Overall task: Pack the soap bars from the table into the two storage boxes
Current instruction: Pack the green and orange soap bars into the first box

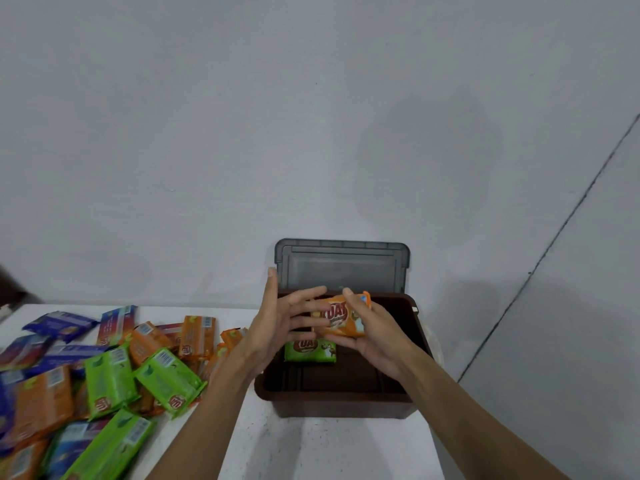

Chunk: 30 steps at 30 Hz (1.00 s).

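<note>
The right hand grips an orange plastic-wrapped soap bar from its right side, thumb on top and fingers underneath, holding it above the open dark-brown plastic storage box. The left hand is spread, fingers fanned out and just reaching the bar's left edge; it steadies rather than grips, as far as can be seen. One green-wrapped soap bar already lies flat on the box floor toward the far wall, leaving most of the floor bare. The box's translucent grey lid stands up behind it against the wall.

On the white surface, to the left of the box, a loose heap of wrapped soap bars in orange, green and blue waits to be packed, so the task looks barely begun. Only one box is in view.

To place this bar well, it should probably go down flat, label up, right beside the green one with long edges parallel, so rows form from the far wall forward. Lowering it with the right hand while the left guides the free end would keep it from tilting onto its neighbour. The slick wrappers may slide, so setting it down rather than dropping it seems wise.
</note>
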Available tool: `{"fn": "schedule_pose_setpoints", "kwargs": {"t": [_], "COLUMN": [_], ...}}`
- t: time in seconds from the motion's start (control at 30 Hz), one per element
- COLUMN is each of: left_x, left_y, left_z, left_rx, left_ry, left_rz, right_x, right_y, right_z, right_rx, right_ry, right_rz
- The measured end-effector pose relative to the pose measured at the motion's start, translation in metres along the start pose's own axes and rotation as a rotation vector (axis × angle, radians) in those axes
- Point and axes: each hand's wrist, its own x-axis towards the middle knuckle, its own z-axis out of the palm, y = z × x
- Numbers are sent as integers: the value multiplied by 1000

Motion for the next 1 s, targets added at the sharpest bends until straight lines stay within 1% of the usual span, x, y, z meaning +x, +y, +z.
{"fn": "schedule_pose_setpoints", "kwargs": {"t": [0.13,0.2,0.3,0.4,0.6,0.77,0.87,0.93,1.0], "left_x": [10,15,17,20,26,26,29,30,32], "left_y": [-10,-21,-36,-45,-63,-63,-68,-71,-73], "left_z": [-15,-21,-26,-27,-27,-26,-28,-29,-30], "left_rx": [105,226,428,535,678,694,685,678,679], "left_ry": [268,339,364,392,457,482,488,502,511], "left_rz": [119,158,188,235,296,317,318,334,340], "right_x": [-1,-1,2,11,36,58,64,66,67], "right_y": [3,4,3,4,14,29,34,36,36], "right_z": [-17,-27,-44,-59,-69,-67,-67,-67,-65], "right_rx": [-269,-326,-282,-280,-383,-453,-569,-742,-967], "right_ry": [137,165,148,182,445,474,500,515,504], "right_rz": [-19,-31,1,43,144,201,204,214,243]}}
